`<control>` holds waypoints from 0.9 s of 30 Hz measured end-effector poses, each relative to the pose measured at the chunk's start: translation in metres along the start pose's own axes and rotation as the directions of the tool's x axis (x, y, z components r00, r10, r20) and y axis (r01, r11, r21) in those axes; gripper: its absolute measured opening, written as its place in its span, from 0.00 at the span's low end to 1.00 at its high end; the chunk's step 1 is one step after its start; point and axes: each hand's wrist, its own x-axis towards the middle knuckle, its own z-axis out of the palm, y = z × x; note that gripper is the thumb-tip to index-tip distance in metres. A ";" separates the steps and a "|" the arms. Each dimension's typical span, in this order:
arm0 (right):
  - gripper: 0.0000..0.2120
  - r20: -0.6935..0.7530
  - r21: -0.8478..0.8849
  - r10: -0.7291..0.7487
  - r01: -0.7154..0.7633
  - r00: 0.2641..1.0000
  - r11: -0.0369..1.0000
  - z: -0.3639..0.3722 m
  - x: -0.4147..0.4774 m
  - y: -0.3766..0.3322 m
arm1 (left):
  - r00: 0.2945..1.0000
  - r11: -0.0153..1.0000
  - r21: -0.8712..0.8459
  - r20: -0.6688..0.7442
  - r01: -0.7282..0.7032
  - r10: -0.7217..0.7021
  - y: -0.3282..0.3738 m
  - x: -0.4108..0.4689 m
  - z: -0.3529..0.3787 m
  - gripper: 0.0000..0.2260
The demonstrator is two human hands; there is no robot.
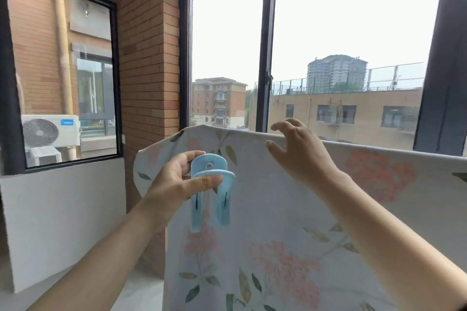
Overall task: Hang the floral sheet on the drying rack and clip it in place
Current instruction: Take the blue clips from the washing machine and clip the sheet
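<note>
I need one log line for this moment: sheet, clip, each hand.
sheet: hanging, folded over at top | clip: pinched in left hand, not yet on sheet | right hand: open, fingers spread at sheet's top edge

Site: enclosed balcony of an upper-floor flat. Evidence: brick pillar [149, 58]; dark-framed windows [265, 33]; AC unit [50, 131] on a ledge outside; apartment blocks [218, 101] beyond, seen near roof level; sheet [278, 209] hung to dry.

AC outdoor unit [50, 132] behind left window [63, 70]. Brick pillar [149, 58] in corner. Apartment block [218, 101] and high-rise [336, 72] outside.
</note>
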 end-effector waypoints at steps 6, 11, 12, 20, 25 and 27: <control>0.12 -0.109 -0.411 0.119 -0.153 0.987 0.899 0.048 0.014 0.008 | 0.980 0.992 -0.100 0.176 -0.071 0.088 -0.001 0.068 -0.038 0.36; 0.05 -0.328 -0.451 0.056 -0.208 0.943 0.868 0.066 0.009 0.013 | 0.946 0.978 -0.158 0.274 -0.136 0.175 0.016 0.120 -0.044 0.45; 0.05 -0.342 -0.454 0.041 -0.203 0.939 0.867 0.067 0.010 0.013 | 0.937 0.973 -0.175 0.286 -0.153 0.198 0.021 0.129 -0.042 0.46; 0.06 -0.365 -0.459 0.030 -0.208 0.930 0.864 0.066 0.009 0.011 | 0.894 0.941 -0.239 0.322 -0.241 0.310 0.053 0.180 -0.016 0.35; 0.08 -0.377 -0.471 0.010 -0.201 0.926 0.859 0.066 0.011 0.012 | 0.893 0.934 -0.311 0.351 -0.174 0.283 0.045 0.199 -0.004 0.31; 0.06 -0.376 -0.472 0.011 -0.202 0.927 0.858 0.068 0.012 0.011 | 0.895 0.926 -0.348 0.355 -0.143 0.271 0.041 0.205 -0.001 0.29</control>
